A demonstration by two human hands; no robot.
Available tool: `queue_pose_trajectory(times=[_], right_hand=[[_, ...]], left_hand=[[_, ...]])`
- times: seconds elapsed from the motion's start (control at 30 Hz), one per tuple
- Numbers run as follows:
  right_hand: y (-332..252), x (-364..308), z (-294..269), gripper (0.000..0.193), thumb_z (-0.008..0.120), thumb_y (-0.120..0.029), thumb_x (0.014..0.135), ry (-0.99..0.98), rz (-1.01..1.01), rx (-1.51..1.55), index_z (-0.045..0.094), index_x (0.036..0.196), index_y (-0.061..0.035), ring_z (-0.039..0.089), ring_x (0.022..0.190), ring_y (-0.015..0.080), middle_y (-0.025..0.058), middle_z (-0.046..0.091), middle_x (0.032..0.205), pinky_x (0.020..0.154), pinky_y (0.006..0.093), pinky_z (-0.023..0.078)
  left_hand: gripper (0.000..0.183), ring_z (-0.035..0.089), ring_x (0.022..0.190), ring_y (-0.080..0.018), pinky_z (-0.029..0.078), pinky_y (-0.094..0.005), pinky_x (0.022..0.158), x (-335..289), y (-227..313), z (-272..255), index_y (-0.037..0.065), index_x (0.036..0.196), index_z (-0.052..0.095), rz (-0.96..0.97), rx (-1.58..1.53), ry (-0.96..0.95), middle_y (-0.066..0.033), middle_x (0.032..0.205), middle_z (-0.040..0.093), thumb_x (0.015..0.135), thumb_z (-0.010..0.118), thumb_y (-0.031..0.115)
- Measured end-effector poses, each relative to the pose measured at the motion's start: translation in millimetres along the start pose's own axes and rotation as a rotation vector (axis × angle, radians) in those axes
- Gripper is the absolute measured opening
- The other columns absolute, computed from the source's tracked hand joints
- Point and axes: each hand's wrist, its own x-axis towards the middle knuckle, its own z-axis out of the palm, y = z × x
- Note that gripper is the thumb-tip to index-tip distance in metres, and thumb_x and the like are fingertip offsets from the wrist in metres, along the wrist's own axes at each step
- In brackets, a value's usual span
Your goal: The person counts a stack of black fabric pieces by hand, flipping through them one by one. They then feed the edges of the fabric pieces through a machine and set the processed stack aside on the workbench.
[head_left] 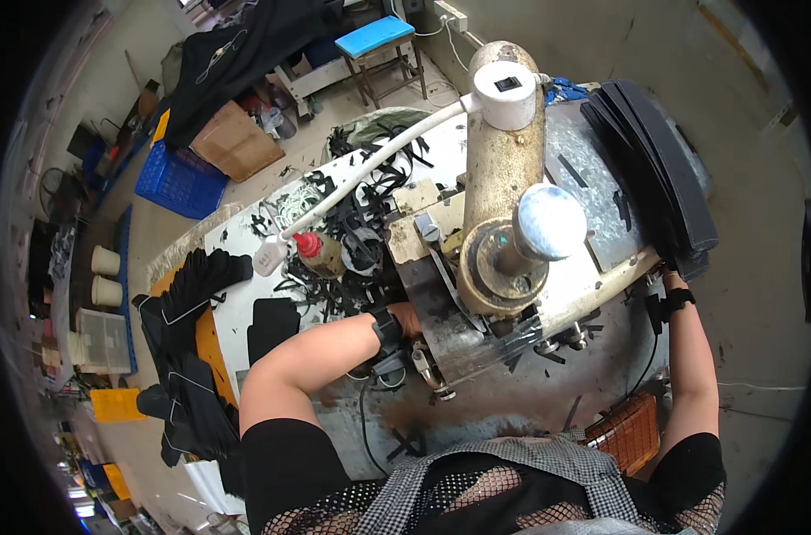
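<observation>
A worn cream machine (503, 169) with a thick round arm and a shiny round cap (550, 223) stands on the bench in front of me. At the left edge of its dark metal plate (450, 343) is my left hand (406, 318), its fingers hidden by the machine. My right hand (671, 278) reaches up to the near end of a stack of long black pieces (650, 169), which covers most of it. Whether the hand grips the stack cannot be made out. Both wrists wear dark bands with cables.
Many black offcut strips (361, 209) litter the bench around a red-capped bottle (319, 253). Bundled black pieces (191, 383) lie at the left edge. A white bent lamp arm (378, 160) crosses above. Beyond stand a blue crate (181, 183) and a blue-topped stool (375, 37).
</observation>
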Motion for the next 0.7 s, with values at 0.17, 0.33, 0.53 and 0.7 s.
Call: queue_pose_trajectory(times=[0.17,0.33,0.53,0.7], right_hand=[[3.8,-1.7,-1.6,0.044,0.049,-0.036,0.092,-0.007,0.073,-0.02,0.056,0.126,-0.0095,0.055,0.115,0.028,0.0104,0.059,0.126,0.093,0.0365,0.045],[-10.2,5.4,-3.4,0.043,0.048,-0.036,0.093,-0.011,0.127,-0.048,0.056,0.126,-0.0095,0.055,0.115,0.0277,0.0101,0.058,0.126,0.093,0.0363,0.045],[-2.9,0.9,-4.9,0.043,0.048,-0.036,0.093,-0.003,0.186,-0.083,0.056,0.126,-0.0095,0.055,0.114,0.0274,0.0098,0.058,0.126,0.093,0.0359,0.046],[8.6,-1.8,-8.5,0.042,0.047,-0.036,0.094,0.009,0.245,-0.097,0.056,0.126,-0.0096,0.056,0.114,0.0272,0.0096,0.058,0.126,0.092,0.0357,0.046]], left_hand=[[0.029,0.063,0.088,-0.0187,0.048,-0.0316,0.081,7.3,-9.5,9.1,0.0,0.109,0.062,0.096,0.144,-0.042,-0.0125,0.095,0.068,0.081,0.06,0.006],[0.031,0.062,0.09,-0.0186,0.047,-0.0309,0.083,11.2,-16.6,8.3,0.0,0.111,0.061,0.197,0.278,-0.066,-0.0121,0.098,0.067,0.081,0.061,0.006],[0.032,0.061,0.093,-0.0184,0.046,-0.0301,0.086,-3.4,-18.6,-6.9,0.001,0.114,0.06,0.326,0.445,-0.087,-0.0117,0.103,0.067,0.083,0.061,0.006],[0.034,0.06,0.095,-0.0182,0.045,-0.0295,0.088,0.8,-10.7,-22.0,0.001,0.117,0.059,0.432,0.602,-0.112,-0.0113,0.106,0.067,0.084,0.061,0.006]])
